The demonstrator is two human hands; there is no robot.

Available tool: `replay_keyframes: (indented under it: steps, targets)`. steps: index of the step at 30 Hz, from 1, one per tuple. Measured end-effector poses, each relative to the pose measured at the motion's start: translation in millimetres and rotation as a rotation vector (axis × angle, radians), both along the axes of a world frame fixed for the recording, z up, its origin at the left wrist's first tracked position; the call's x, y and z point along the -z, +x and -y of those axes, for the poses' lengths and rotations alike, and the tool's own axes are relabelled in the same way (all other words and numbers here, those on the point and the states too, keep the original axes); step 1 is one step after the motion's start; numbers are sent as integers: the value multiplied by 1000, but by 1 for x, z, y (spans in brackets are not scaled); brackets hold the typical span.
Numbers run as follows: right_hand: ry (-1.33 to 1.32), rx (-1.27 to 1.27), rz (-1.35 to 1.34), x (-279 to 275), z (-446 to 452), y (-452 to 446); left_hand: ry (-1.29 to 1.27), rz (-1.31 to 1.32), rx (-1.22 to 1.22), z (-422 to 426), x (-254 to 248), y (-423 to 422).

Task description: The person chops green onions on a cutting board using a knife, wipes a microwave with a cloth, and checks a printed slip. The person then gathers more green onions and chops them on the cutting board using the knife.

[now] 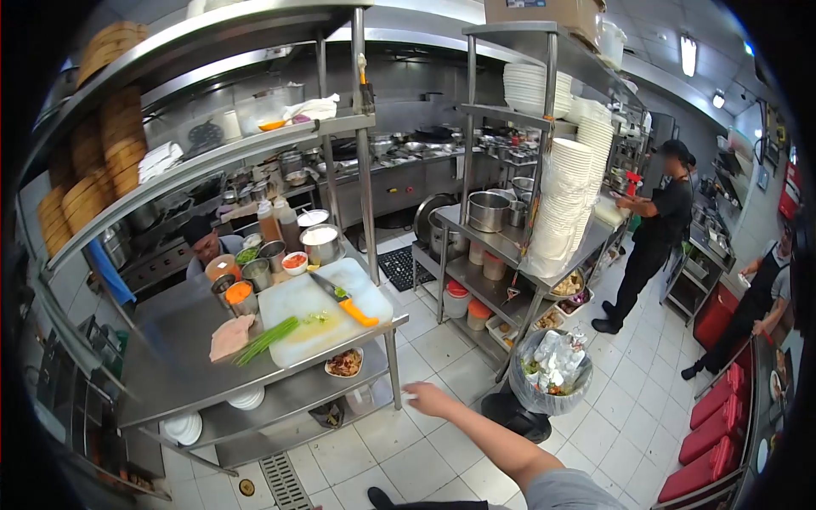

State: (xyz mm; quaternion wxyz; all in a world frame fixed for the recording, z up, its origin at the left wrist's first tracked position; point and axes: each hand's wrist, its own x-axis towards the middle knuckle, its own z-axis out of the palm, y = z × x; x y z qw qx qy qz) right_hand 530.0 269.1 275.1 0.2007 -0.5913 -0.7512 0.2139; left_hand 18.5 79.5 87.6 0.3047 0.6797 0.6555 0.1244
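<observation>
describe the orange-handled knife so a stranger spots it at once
At left stands a long grey stainless-steel table; on its right end lies a white rectangular cutting board. On that board, right of the long green stalks, rests the metal-bladed knife, set apart from them by its bright orange handle.

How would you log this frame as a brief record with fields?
Left hand: not in view
Right hand: near the corner of the steel prep table, grip unclear
On table: white cutting board; pale raw meat left of it
On board: orange-handled knife; scallions, partly past its edge
Beyond right arm: lined bin, filled with waste
</observation>
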Motion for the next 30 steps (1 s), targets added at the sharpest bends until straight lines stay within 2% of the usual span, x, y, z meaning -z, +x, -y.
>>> replay_keyframes:
  steps: [3, 5, 7, 9, 11, 13, 17, 20, 21, 24, 28, 30]
  targets:
    - [110, -231, -148, 9, -31, -109, 325, -146, 12, -99, -91, 2]
    - [-194, -271, -203, -23, -30, -136, 484, -62, 52, -165, -130, 9]
    - [-289, -296, -163, -22, -34, -137, 575, 150, 120, -241, -172, 29]
    - [-270, -219, -171, -16, -43, -123, 487, 195, 208, -305, -210, 51]
    - [-245, -148, -168, -26, -55, -106, 533, 106, 267, -363, -233, 74]
    - [-210, -73, -164, -59, -71, -95, 562, -41, 288, -419, -230, 91]
    - [4, -46, -148, -73, -126, -80, 532, -262, 297, -486, -222, 111]
    - [195, 45, -138, -57, -174, -80, 441, -346, 329, -508, -196, 109]
    - [219, 41, -43, -56, -193, -79, 454, -327, 346, -511, -196, 107]
    - [269, 262, 216, -51, -227, -92, 482, -290, 378, -513, -198, 104]
    - [62, 319, 198, -52, -257, -101, 568, -284, 384, -510, -200, 106]
    - [50, 331, 188, -44, -268, -102, 611, -262, 397, -514, -194, 106]
